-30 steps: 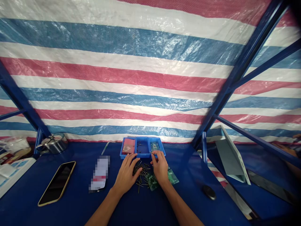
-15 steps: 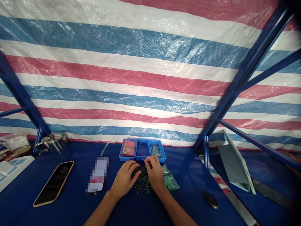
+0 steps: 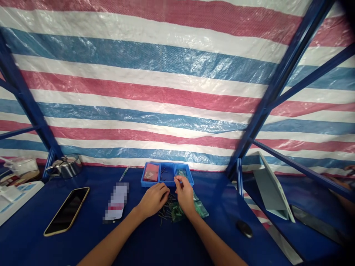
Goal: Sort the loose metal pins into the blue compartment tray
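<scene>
My left hand (image 3: 153, 200) rests at the left of a pile of thin, dark, screw-like pieces (image 3: 164, 214), its fingers curled together; whatever they hold is hidden. My right hand (image 3: 185, 196) is closed in a pinch just in front of a blue three-part tray (image 3: 150, 184). Something tiny shows at its fingertips, too small to name. The tray's left compartment holds a pink packet (image 3: 151, 173), the middle one a few thin pieces, the right one small bluish-green items (image 3: 181, 172). Green plastic bags (image 3: 202, 210) lie beside and partly under my right wrist.
Left on the blue table lie a phone (image 3: 66, 211), a blurred-out packet (image 3: 117, 202) and a slim pen-like tool (image 3: 124, 173). A steel pot (image 3: 67, 167) stands behind. To the right are a black mouse (image 3: 244, 229) and a propped tablet (image 3: 274, 188). Blue frame posts (image 3: 251, 122) rise at both sides.
My left hand's fingers have drawn together from a more spread pose over the pile. My right hand has moved slightly up toward the tray, still pinching. The camera view has shifted a little.
</scene>
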A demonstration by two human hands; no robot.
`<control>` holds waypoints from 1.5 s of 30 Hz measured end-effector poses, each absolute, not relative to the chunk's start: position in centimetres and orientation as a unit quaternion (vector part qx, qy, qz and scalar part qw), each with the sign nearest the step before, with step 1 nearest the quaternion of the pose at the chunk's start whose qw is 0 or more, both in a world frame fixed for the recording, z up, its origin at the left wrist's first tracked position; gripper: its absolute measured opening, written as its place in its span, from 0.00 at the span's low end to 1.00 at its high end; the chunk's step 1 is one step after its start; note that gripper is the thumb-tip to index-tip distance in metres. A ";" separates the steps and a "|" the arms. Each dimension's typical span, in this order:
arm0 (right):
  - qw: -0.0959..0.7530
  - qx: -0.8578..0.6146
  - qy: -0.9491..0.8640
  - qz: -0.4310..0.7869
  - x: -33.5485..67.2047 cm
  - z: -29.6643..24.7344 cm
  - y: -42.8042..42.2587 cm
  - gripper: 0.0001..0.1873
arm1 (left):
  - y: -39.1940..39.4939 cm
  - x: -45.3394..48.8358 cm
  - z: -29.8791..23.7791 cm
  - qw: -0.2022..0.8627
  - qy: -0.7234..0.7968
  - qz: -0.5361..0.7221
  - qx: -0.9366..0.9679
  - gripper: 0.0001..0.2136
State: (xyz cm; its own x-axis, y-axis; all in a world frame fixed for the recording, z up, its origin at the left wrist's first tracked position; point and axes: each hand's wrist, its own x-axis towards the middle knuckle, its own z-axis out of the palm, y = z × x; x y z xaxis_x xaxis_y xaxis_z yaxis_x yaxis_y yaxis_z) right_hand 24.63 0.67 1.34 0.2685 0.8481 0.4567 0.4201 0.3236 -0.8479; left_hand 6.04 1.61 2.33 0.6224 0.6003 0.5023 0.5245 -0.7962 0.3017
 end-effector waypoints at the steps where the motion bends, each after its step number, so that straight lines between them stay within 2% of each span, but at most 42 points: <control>1: 0.573 -0.548 -0.580 0.187 24.8 1.6 1.0 0.20 | 1.9 6.0 2.5 0.064 0.303 0.292 0.905 0.11; 8: 0.569 -0.518 -0.631 0.097 25.1 2.5 2.2 0.10 | 3.1 5.7 2.3 0.084 0.311 0.288 0.902 0.10; 18: 0.550 -0.497 -0.666 0.086 25.2 1.7 1.2 0.13 | 2.8 5.3 1.7 0.178 0.319 0.319 0.874 0.11; 36: 0.544 -0.472 -0.690 0.077 25.7 1.5 0.9 0.17 | 2.7 5.0 1.1 0.169 0.325 0.306 0.879 0.12; 45: 0.543 -0.490 -0.679 0.058 25.1 1.0 1.0 0.10 | 2.7 4.9 1.1 0.162 0.325 0.305 0.880 0.11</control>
